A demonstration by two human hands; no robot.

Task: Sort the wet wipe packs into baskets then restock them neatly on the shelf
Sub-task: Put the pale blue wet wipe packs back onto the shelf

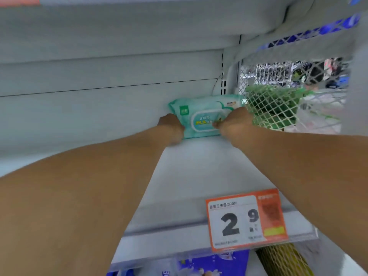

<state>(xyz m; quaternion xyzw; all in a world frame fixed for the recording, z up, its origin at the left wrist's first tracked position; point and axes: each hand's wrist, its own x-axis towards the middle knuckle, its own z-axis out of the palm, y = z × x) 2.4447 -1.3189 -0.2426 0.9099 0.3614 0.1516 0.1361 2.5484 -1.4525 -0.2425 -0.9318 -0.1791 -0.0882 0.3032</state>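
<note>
A mint-green wet wipe pack [201, 114] stands on its long edge at the back of the white shelf [195, 172], against the rear panel and close to the right-hand mesh. My left hand [171, 127] grips the pack's left end. My right hand [234, 122] holds its right front, fingers curled on the pack's face. Both arms reach deep into the shelf bay.
A white mesh side panel [278, 108] closes the shelf's right end, with green goods behind it. An orange price tag [247, 220] reading 2.9 hangs on the shelf's front rail. Blue packs [215, 263] and a yellow mesh item [284, 259] sit on the level below.
</note>
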